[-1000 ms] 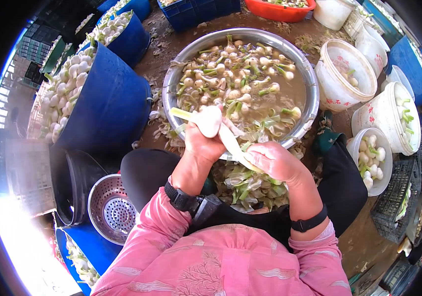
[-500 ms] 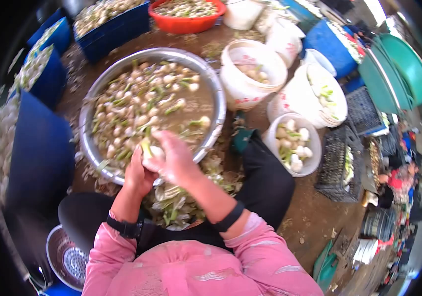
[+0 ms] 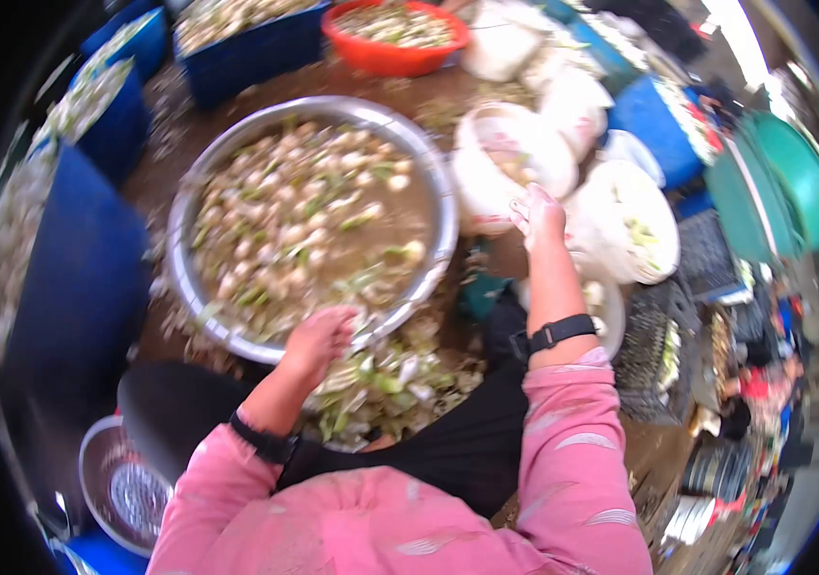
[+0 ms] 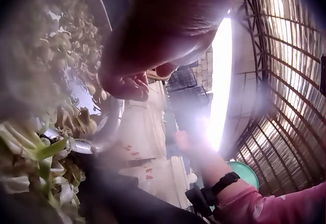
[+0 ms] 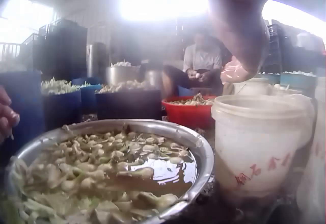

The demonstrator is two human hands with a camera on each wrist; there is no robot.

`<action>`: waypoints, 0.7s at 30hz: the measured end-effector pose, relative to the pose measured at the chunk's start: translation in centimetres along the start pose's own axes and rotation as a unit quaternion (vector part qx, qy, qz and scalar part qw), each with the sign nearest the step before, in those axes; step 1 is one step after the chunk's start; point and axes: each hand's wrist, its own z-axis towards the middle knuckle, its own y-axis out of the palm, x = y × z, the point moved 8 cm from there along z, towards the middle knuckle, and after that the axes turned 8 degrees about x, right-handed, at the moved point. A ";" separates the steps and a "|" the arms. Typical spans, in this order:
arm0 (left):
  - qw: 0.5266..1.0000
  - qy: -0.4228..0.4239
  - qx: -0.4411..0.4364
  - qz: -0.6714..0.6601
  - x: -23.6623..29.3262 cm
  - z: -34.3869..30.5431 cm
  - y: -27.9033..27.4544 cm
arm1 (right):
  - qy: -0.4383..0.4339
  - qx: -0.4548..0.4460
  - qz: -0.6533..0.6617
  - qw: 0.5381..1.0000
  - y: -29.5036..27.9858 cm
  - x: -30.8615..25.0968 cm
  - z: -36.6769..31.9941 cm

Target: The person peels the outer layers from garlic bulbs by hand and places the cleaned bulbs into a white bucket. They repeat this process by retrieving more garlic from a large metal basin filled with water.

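Note:
My left hand (image 3: 318, 343) hovers by the near rim of a metal basin (image 3: 181, 278), its fingers loosely curled. In the left wrist view these fingers (image 4: 133, 87) bend inward with nothing seen between them. My right hand (image 3: 542, 218) reaches out over the near side of a white bucket (image 3: 479, 182). In the right wrist view its wet fingers (image 5: 237, 72) curl above the bucket's rim; I cannot tell whether a bulb is inside them. Garlic bulbs (image 3: 280, 225) with short green stems float in the basin's brown water.
A heap of peeled leaves (image 3: 376, 388) lies between the knees. White buckets (image 3: 620, 225) stand to the right, blue tubs (image 3: 64, 259) to the left. A red basin (image 3: 395, 53) is at the back, near a seated person (image 5: 201, 61). A colander (image 3: 126, 484) is at lower left.
First the hands peeled leaf from a white garlic bulb, then came together around it. Now they are apart, the right one extended toward the buckets. The bulb no longer shows; the view has swung right.

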 end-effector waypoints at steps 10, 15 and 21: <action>0.995 -0.028 0.063 0.076 -1.2 3.2 -2.6 | -0.454 -0.188 -0.649 0.581 16.7 18.5 -4.2; 0.993 -0.009 0.071 0.094 -1.0 5.1 -2.3 | -0.191 -0.196 -0.602 0.750 19.0 20.2 -0.4; 0.951 0.234 0.147 0.138 3.9 5.2 -3.0 | 0.315 -0.340 0.188 0.866 19.2 11.7 -14.0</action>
